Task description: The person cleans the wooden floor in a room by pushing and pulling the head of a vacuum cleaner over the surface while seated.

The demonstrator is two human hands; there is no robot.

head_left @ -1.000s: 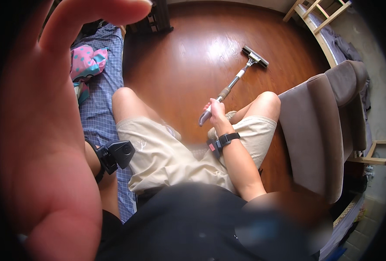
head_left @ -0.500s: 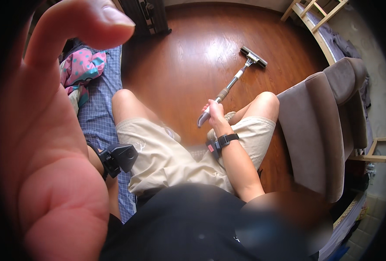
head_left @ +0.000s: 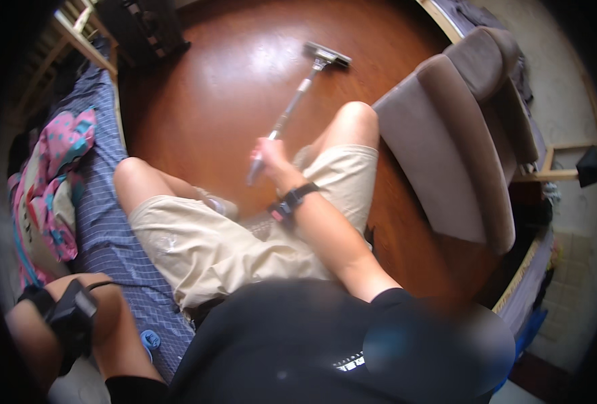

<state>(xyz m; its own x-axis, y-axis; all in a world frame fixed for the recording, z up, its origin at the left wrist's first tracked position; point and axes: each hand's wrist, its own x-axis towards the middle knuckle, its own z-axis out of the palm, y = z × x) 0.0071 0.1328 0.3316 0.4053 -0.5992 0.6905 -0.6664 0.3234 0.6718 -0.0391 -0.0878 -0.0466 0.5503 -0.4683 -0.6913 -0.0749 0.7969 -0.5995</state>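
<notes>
Head view: right hand [head_left: 269,156] clenched round the mop [head_left: 291,108] mid-frame, mop head [head_left: 326,54] upper centre on brown floor [head_left: 197,114]; knee [head_left: 355,124] and grey-brown seat [head_left: 433,155] crowd its right. Left hand [head_left: 32,333] blurred lower left, can't tell fingers; pink dotted cloth [head_left: 59,145] on blue bed [head_left: 106,222], left.

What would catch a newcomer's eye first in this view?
Probably the long-handled mop, angled across the glossy red-brown floor in the upper middle, its near end in the person's right hand. Next, the pink cloth with blue-green dots, bunched on the blue checked sheet along the left side. The bulky grey-brown padded furniture also stands out at right.
</notes>
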